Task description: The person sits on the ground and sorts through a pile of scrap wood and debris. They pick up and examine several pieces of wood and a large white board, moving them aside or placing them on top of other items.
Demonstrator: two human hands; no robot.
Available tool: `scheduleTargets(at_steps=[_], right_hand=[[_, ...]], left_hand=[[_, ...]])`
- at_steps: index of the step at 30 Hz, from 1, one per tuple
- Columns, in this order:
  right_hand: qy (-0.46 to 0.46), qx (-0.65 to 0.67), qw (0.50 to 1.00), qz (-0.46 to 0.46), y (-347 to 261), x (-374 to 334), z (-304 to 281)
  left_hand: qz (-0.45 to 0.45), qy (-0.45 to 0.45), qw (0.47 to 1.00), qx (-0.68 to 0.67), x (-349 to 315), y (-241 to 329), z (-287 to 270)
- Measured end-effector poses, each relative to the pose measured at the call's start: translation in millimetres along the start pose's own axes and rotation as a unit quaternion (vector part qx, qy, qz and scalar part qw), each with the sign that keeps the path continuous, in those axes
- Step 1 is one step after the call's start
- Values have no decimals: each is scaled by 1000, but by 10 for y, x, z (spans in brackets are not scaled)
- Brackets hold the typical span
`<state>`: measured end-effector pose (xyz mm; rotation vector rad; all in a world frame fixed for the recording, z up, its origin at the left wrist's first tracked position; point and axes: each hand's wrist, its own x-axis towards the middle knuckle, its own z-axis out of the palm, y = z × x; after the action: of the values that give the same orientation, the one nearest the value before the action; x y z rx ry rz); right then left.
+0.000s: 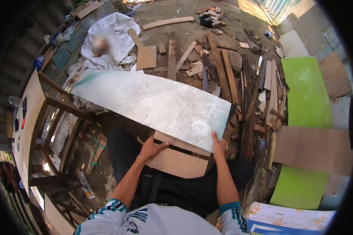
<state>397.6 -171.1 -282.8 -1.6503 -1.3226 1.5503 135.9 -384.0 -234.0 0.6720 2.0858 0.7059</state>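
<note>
Across my lap and out in front lies a long panel (153, 100) with a scuffed white face and pale green ends. My right hand (219, 147) grips its near right corner, thumb on top and fingers hidden beneath. Under its near edge a brown plywood strip (182, 143) shows. Closer to me, a wider plywood piece (178, 162) rests over my lap, with a dark gap between the two. My left hand (152, 149) is closed at the left ends of these pieces, thumb stretched along the gap. Which of the two its fingers hold is partly hidden.
A wooden table (27, 117) stands at left. A white sack (110, 35) lies beyond the panel. Timber offcuts (223, 70) and a saw blade (204, 80) litter the ground ahead. At right are green boards (308, 92) and a brown plywood sheet (313, 149).
</note>
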Motion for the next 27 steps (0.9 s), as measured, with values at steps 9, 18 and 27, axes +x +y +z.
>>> scheduleTargets(at_steps=[9,18,27], right_hand=[[20,-13,999,-30,-253,151,129],[41,-43,995,-79,-744,617,338],[43,-141,987,-58,-791,470,294]], left_hand=[[32,-5,999,-40,323,10,-103],[33,-18,999,21,912,553,-411],[34,53,998,-7,897,346,-229]])
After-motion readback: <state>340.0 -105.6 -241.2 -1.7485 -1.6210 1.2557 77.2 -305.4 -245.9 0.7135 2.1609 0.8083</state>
